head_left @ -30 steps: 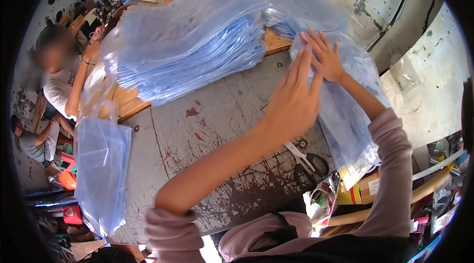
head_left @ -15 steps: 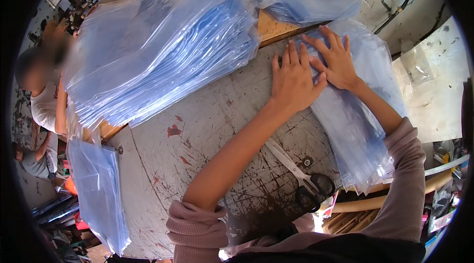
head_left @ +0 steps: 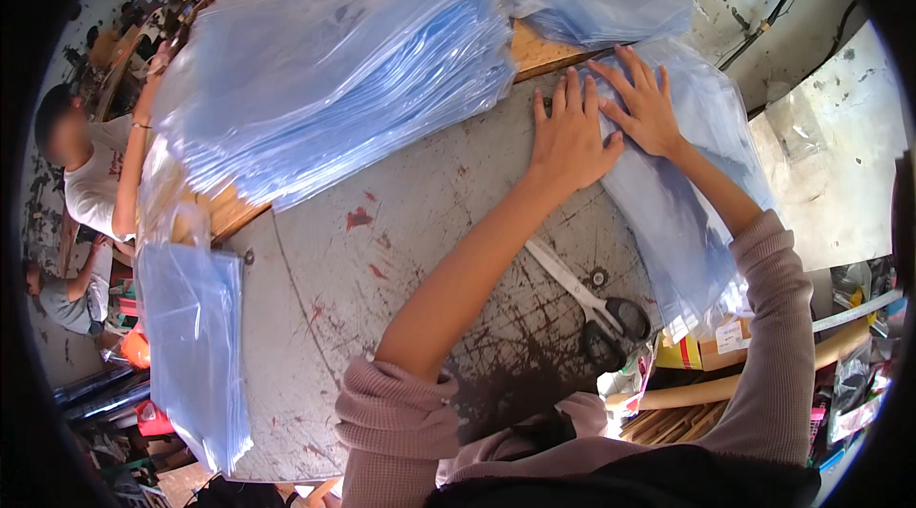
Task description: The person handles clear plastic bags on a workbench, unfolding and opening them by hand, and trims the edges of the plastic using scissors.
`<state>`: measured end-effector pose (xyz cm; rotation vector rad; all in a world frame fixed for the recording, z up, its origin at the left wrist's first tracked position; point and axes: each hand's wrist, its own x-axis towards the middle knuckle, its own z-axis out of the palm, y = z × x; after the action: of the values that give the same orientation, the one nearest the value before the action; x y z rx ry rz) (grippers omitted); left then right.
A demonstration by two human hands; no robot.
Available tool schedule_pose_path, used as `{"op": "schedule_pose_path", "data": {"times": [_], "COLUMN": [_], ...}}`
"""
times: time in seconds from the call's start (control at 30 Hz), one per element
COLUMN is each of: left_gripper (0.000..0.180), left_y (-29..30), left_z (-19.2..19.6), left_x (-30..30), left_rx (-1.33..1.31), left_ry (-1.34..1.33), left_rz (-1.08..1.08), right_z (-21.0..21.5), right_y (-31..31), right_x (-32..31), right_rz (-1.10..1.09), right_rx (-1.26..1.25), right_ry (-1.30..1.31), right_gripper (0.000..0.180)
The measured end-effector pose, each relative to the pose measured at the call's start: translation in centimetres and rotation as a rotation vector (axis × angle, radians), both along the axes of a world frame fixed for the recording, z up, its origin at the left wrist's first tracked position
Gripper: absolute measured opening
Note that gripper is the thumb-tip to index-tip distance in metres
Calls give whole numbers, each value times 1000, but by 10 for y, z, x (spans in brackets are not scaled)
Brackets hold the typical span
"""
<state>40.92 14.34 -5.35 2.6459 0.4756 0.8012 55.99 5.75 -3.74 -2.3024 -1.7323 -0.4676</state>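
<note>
Plastic bags (head_left: 687,193), clear with a blue tint, lie as a flat stack along the right-hand part of the counter (head_left: 401,250), with their near ends hanging over its edge. Both hands rest on the far end of this stack. Left hand (head_left: 571,134) lies palm down at the stack's left margin, partly on bare counter; its grip is fully open, fingers extended and closed on nothing. Right hand (head_left: 644,105) lies just beside it, also flat with fingers spread, pressing the film and holding nothing. The step in hand appears to be flattening and squaring the stack. A next move would likely call for even downward pressure, since the film looks slippery and the sheets could slide apart. Scissors (head_left: 596,303) with black handles lie on the counter near the left forearm, touching neither hand. A much larger heap of bags (head_left: 334,79) covers the far part of the counter on a wooden board (head_left: 539,45). A further bundle of bags (head_left: 191,346) hangs at the counter's left edge. Another person's arm (head_left: 134,174) shows at far left.
</note>
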Motion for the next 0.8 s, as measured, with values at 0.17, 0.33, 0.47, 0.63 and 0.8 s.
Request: {"op": "schedule_pose_path", "data": {"times": [0.17, 0.33, 0.47, 0.63, 0.8], "left_gripper": [73, 40, 41, 62, 55], "left_y": [10, -22, 6, 44, 37], "left_z": [10, 54, 71, 32, 44], "left_x": [-49, -207, -347, -472, -456], "left_rx": [22, 156, 279, 285, 209], "left_ry": [24, 88, 190, 506, 549], "left_rz": [-52, -224, 340, 1011, 1117], "right_z": [-2, 13, 98, 128, 108], "right_y": [9, -18, -48, -100, -136], "right_x": [-2, 26, -69, -170, -222], "right_rz": [20, -58, 24, 352, 432], "right_rx": [-72, -154, -319, -194, -112], "right_ry": [86, 10, 338, 310, 603], "right_gripper": [54, 56, 53, 54, 55]}}
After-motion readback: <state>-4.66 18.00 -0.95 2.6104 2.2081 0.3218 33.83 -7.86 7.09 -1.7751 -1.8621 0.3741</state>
